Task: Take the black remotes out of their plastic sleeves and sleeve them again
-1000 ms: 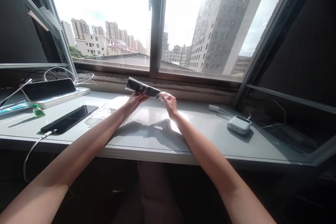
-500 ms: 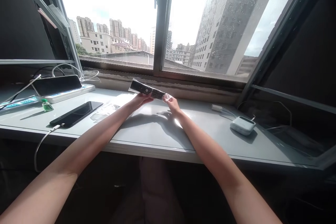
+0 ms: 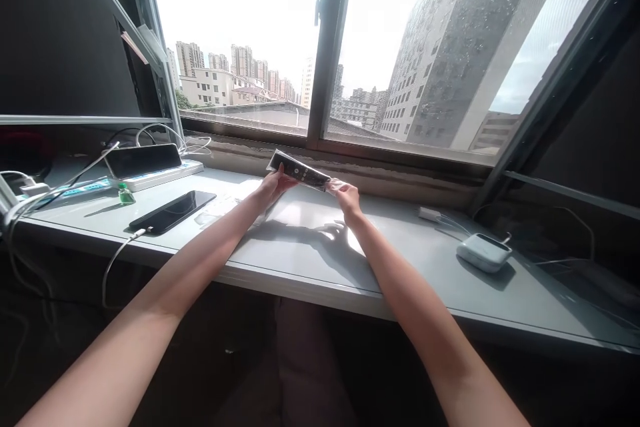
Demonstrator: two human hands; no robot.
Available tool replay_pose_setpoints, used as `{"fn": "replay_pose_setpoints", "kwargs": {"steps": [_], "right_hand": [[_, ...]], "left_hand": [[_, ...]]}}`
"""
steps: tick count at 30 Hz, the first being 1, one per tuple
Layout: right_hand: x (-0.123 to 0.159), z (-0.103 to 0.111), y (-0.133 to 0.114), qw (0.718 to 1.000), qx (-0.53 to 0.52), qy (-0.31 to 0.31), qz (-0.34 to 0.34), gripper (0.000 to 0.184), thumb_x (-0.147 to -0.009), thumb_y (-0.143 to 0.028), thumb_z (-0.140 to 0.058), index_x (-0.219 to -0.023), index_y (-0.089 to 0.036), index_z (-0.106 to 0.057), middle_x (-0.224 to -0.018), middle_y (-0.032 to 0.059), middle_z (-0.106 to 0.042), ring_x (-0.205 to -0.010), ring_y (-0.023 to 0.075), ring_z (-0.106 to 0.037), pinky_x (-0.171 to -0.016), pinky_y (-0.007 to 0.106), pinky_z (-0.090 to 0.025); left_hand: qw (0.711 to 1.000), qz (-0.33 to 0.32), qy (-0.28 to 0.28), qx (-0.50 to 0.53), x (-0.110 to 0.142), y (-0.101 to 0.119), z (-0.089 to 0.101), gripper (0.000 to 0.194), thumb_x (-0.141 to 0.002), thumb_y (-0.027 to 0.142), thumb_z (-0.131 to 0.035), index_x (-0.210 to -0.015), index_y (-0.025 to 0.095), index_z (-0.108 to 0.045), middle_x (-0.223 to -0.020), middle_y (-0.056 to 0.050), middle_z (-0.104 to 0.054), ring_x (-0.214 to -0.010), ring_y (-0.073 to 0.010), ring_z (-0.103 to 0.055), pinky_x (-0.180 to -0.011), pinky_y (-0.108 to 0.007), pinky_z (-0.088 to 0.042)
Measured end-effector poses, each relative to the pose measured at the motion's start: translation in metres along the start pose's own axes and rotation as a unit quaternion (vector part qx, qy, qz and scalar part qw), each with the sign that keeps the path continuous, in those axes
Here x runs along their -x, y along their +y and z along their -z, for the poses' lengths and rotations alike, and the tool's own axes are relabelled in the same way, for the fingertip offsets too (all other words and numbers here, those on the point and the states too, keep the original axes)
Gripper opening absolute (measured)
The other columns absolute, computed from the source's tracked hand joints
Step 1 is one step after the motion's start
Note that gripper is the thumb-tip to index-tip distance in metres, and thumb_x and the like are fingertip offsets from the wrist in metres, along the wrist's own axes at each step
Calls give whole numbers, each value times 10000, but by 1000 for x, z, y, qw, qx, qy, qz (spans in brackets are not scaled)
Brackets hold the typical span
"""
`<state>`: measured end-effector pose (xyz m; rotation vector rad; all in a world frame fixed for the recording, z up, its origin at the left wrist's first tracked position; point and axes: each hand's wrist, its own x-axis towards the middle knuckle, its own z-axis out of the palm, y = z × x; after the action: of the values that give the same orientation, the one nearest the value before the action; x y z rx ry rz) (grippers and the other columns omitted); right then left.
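A slim black remote control (image 3: 303, 173) in a clear plastic sleeve is held tilted above the desk, its right end lower. Small round buttons show on its face. My left hand (image 3: 280, 181) is closed around its left part from below, the thumb on the face. Beyond the remote's right end, my right hand (image 3: 347, 199) pinches the loose end of the plastic sleeve (image 3: 334, 185). Under and beside my left forearm, crumpled clear plastic (image 3: 217, 212) lies on the desk.
On the left lie a black phone (image 3: 173, 212) with a white cable, a small green bottle (image 3: 125, 194), and another phone (image 3: 145, 161) by a power strip (image 3: 165, 177). A white box-shaped device (image 3: 484, 252) and a charger (image 3: 429, 214) sit right. The window (image 3: 320, 80) stands behind.
The view has turned slightly left. My right hand has drawn a little away from the remote's end, with the plastic stretched between. My left thumb now rests higher on the remote's face.
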<state>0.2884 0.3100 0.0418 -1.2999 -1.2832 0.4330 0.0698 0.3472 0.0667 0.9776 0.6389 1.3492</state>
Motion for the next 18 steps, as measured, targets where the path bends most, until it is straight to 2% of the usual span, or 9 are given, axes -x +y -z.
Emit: {"fn": "replay_pose_setpoints", "kwargs": {"steps": [3,7,9,13,18], "right_hand": [[3,0,-5,999,-12,5,-33,327,-658,-481,-748,-812,-193,-726,-892,65,-729,-869,248,-651,-792,335,-476],[6,4,-6,995,-64,-74,-3,299,-665,-411,-732,-845,-173,-727,-896,46,-731,-926,238,-651,-831,315,-469],[7,6,-6,992,-76,-96,-12,298,-660,-393,-732,-843,-159,-725,-858,39,-729,-926,241,-654,-844,319,-470],[7,8,-10,995,-72,-59,-27,283,-626,-388,-781,-802,-172,-731,-958,58,-735,-975,263,-656,-871,331,-481],[6,0,-17,997,-64,-34,4,276,-611,-376,-825,-803,-196,-741,-1116,81,-705,-1014,260,-655,-885,325,-502]], "left_hand": [[1000,-11,12,17,0,1,-1,318,-901,296,-651,-1121,73,-600,-769,-114,-721,-856,-264,-718,-833,-413,-577],[1000,-9,8,26,1,1,-3,403,-907,341,-636,-1156,29,-581,-798,-151,-717,-836,-270,-721,-826,-411,-578],[1000,2,-5,24,1,0,-5,403,-927,364,-602,-1162,38,-580,-810,-148,-717,-820,-262,-721,-821,-408,-579],[1000,23,3,2,0,-1,-5,421,-956,428,-526,-1161,64,-576,-776,-131,-714,-779,-261,-718,-800,-415,-584],[998,-11,52,-22,-4,1,1,414,-973,479,-454,-1073,112,-618,-722,-105,-703,-717,-247,-710,-752,-404,-582]]}}
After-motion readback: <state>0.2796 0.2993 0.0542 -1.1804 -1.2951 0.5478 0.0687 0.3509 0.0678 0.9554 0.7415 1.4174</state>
